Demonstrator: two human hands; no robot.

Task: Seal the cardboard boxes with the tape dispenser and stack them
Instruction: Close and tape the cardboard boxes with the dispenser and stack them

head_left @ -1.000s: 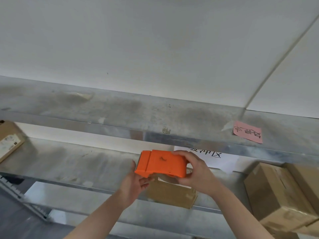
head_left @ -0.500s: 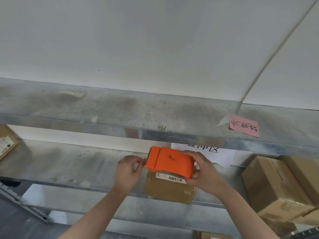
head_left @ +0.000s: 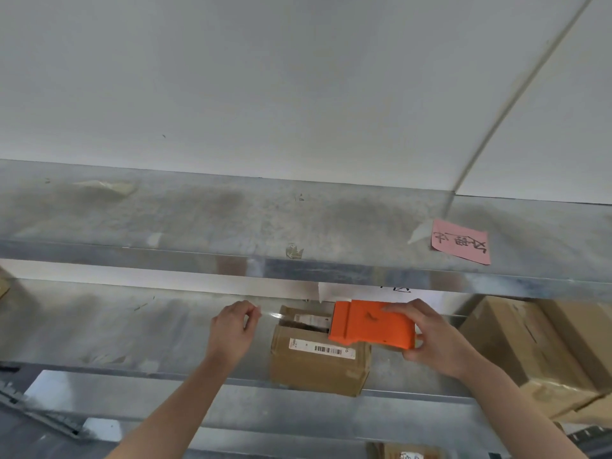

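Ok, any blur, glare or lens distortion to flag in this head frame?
Head view: light is flat and even, no hard shadows; the metal shelf shows smeared reflections; the stretched tape glints between left hand and tape dispenser; the barcode on the box reads crisp; shelf edges bow from the wide lens.

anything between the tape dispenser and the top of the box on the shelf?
Nothing visible. The right hand holds the tape dispenser over the right rear of the box. The only thing across the top is the clear tape itself, stretched to the left hand, which pinches its end.
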